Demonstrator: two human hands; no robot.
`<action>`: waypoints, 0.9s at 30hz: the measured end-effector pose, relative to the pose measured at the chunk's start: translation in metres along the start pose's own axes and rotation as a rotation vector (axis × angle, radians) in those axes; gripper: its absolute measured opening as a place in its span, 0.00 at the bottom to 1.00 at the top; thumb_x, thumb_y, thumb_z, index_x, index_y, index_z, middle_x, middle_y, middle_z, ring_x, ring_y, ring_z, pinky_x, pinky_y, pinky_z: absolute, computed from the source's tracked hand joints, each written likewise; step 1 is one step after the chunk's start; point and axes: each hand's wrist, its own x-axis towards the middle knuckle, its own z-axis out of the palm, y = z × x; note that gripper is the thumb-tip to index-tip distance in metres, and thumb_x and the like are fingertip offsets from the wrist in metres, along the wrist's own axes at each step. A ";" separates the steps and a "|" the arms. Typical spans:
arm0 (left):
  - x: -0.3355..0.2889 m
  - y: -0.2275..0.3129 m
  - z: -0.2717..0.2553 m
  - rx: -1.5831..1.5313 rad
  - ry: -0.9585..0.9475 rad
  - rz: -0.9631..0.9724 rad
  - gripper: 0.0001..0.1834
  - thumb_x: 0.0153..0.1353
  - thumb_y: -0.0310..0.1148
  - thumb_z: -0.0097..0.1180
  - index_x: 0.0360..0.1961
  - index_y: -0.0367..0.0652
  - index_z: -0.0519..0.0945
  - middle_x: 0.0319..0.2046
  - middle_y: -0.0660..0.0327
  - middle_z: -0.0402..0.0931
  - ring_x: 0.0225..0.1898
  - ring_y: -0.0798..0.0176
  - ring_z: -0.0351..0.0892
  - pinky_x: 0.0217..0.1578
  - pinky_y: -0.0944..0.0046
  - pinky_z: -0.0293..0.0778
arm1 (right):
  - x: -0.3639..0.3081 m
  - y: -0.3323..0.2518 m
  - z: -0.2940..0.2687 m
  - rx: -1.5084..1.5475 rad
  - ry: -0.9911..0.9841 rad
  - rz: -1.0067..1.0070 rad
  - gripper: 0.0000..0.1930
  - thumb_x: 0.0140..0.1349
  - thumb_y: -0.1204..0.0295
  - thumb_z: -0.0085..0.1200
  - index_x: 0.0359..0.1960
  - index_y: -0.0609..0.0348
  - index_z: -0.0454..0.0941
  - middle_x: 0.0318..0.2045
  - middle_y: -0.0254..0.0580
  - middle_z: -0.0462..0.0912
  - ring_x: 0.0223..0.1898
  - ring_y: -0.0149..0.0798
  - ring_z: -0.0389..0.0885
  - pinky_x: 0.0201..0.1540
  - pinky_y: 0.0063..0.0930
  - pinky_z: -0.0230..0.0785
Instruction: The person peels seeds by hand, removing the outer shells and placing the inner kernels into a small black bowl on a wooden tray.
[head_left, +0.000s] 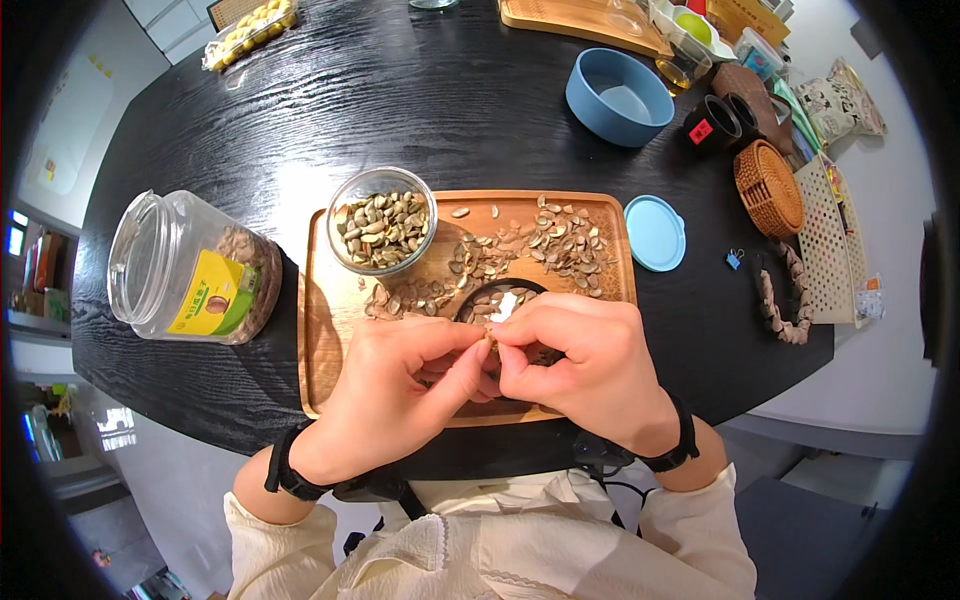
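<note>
My left hand (400,372) and my right hand (585,362) meet over the near half of a wooden tray (322,372). Their thumbs and forefingers pinch one small brown seed (490,339) between them; it is mostly hidden by the fingertips. Beneath the fingers lies a dark-rimmed round dish (540,287) with brown seeds, partly covered by my hands. Greenish shelled kernels (384,230) fill a clear glass bowl (334,247) at the tray's far left. Broken brown shells (568,240) are scattered across the tray's far half.
Left of the tray stands a clear plastic jar (150,262) holding brown seeds. A light blue lid (656,233) lies to the right. Farther back are a blue bowl (620,97), black cups (713,125) and a wicker basket (769,188). A scrunched hairband (789,300) rests near the right edge.
</note>
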 end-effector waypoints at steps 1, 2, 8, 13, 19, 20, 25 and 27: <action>0.000 -0.001 0.001 -0.036 0.003 -0.022 0.07 0.69 0.20 0.56 0.43 0.26 0.83 0.34 0.56 0.85 0.34 0.65 0.88 0.35 0.69 0.84 | 0.000 -0.001 0.001 0.000 0.008 0.021 0.10 0.50 0.83 0.66 0.35 0.65 0.86 0.30 0.42 0.87 0.30 0.33 0.87 0.34 0.22 0.79; -0.001 -0.001 0.001 -0.072 0.006 -0.045 0.07 0.69 0.20 0.56 0.44 0.26 0.83 0.34 0.56 0.85 0.34 0.65 0.88 0.36 0.69 0.84 | 0.000 -0.001 0.001 -0.001 0.016 0.042 0.10 0.49 0.84 0.66 0.35 0.64 0.86 0.29 0.42 0.87 0.29 0.32 0.87 0.33 0.21 0.78; 0.001 -0.005 0.001 -0.315 -0.022 -0.197 0.10 0.71 0.22 0.54 0.48 0.27 0.81 0.36 0.55 0.86 0.37 0.66 0.88 0.40 0.68 0.85 | 0.001 -0.002 0.001 0.284 0.051 0.306 0.07 0.55 0.79 0.64 0.36 0.64 0.86 0.28 0.43 0.86 0.28 0.33 0.87 0.34 0.25 0.79; 0.001 -0.001 0.001 -0.265 -0.014 -0.147 0.08 0.73 0.23 0.52 0.45 0.27 0.80 0.34 0.55 0.85 0.34 0.64 0.88 0.37 0.67 0.85 | 0.003 -0.003 -0.003 0.561 -0.017 0.488 0.07 0.61 0.78 0.62 0.40 0.66 0.86 0.31 0.40 0.88 0.33 0.27 0.87 0.37 0.22 0.80; 0.003 -0.002 -0.002 -0.268 -0.023 -0.155 0.08 0.73 0.24 0.52 0.45 0.28 0.80 0.35 0.55 0.85 0.33 0.64 0.87 0.36 0.67 0.85 | 0.005 -0.004 -0.010 0.556 -0.082 0.468 0.08 0.64 0.77 0.63 0.42 0.69 0.85 0.36 0.40 0.88 0.38 0.26 0.86 0.42 0.22 0.80; 0.003 -0.003 -0.002 -0.279 -0.031 -0.140 0.08 0.74 0.24 0.52 0.45 0.29 0.80 0.36 0.55 0.84 0.33 0.64 0.87 0.36 0.67 0.85 | 0.006 -0.004 -0.012 0.626 -0.089 0.500 0.09 0.65 0.77 0.63 0.43 0.69 0.85 0.37 0.41 0.87 0.39 0.26 0.86 0.43 0.22 0.80; -0.001 0.006 -0.005 -0.277 -0.047 -0.022 0.07 0.72 0.21 0.52 0.40 0.28 0.81 0.35 0.54 0.84 0.31 0.64 0.87 0.34 0.66 0.84 | 0.003 -0.008 -0.021 0.657 -0.111 0.472 0.10 0.65 0.76 0.63 0.46 0.68 0.85 0.39 0.42 0.87 0.39 0.27 0.86 0.43 0.21 0.79; 0.000 0.010 -0.013 -0.141 -0.118 0.189 0.07 0.69 0.20 0.53 0.36 0.29 0.83 0.31 0.51 0.84 0.30 0.60 0.88 0.31 0.65 0.82 | -0.001 -0.011 -0.032 0.569 -0.147 0.358 0.09 0.65 0.78 0.63 0.45 0.68 0.85 0.39 0.42 0.87 0.39 0.27 0.86 0.41 0.19 0.77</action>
